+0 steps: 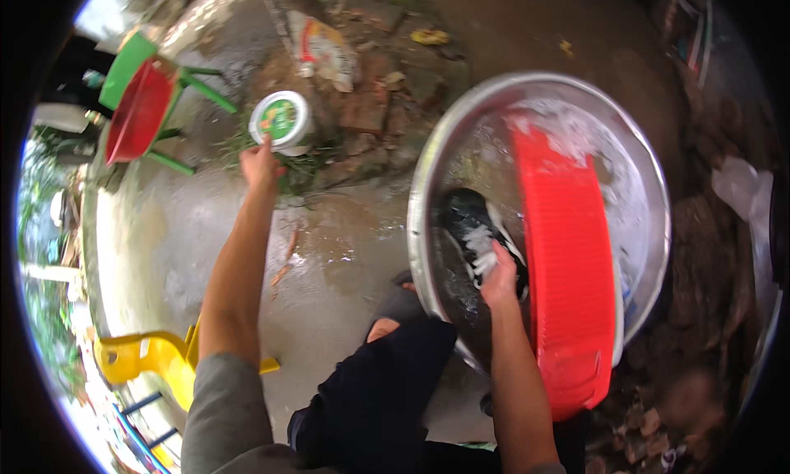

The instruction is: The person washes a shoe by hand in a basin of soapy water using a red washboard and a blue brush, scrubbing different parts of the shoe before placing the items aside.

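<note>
A large metal basin [426, 165] of water stands before me on the right. In it lies a black and white lace-up shoe [466, 212]. My right hand [501, 276] grips the shoe near its laces and opening. Beside that hand, a red ribbed plastic washboard [568, 245] leans in the basin, its lower end over the near rim. On the left, my left hand [258, 164] is stretched out to a round white plastic tub [302, 119] with a green printed lid. One fingertip overlaps the lid's near edge; whether the fingers grip it is unclear.
A green plastic chair [126, 66] carries a red basin [145, 113] at upper left. A yellow plastic chair [148, 353] stands at lower left. Broken bricks [364, 110] and a printed plastic bag [327, 51] lie beyond the tub. The concrete floor [345, 239] is wet.
</note>
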Tool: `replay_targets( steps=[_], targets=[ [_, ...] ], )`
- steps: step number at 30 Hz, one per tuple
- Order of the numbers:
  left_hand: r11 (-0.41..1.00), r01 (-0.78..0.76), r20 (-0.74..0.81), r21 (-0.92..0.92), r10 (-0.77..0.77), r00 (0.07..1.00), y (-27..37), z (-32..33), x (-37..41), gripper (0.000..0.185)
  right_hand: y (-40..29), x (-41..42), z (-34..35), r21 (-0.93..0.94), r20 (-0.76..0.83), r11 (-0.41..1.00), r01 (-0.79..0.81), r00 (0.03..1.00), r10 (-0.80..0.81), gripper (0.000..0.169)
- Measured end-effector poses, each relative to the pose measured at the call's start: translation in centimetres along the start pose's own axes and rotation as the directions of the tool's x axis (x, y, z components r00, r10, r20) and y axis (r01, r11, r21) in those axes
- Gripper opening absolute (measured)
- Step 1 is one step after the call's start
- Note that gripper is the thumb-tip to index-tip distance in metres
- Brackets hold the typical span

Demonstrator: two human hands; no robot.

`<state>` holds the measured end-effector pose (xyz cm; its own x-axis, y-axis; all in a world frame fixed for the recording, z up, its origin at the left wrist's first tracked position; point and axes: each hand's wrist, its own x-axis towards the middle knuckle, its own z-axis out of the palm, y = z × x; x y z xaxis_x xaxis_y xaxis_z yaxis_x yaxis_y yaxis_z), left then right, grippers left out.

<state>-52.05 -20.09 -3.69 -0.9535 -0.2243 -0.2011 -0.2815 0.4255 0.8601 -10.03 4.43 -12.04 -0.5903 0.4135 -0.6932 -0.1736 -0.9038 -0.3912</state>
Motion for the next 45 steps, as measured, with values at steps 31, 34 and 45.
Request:
replay_targets(
  steps=[31, 34, 45],
  targets=[
    [0.858, -0.485, 0.707, 0.170, 0.237, 0.667, -3.2, 19.2, -33.4, 0.068, 0.1, -1.6, -0.1, 0.239, 0.003, 0.962, 0.130, 0.991, -0.135, 0.038],
    [0.705, -0.709, 0.692, 0.011, 0.507, 0.514, -1.3, 16.7, -35.3, 0.070, -1.3, -1.9, 0.2, 0.304, 0.043, 0.947, 0.101, 0.992, -0.120, 0.037],
    [0.409, -0.872, 0.910, 0.269, 0.188, 0.369, -4.3, 20.9, -32.5, 0.026, -1.8, -2.4, 0.1, -0.607, -0.482, 0.788, -0.100, 0.835, -0.266, 0.067]
  ],
)
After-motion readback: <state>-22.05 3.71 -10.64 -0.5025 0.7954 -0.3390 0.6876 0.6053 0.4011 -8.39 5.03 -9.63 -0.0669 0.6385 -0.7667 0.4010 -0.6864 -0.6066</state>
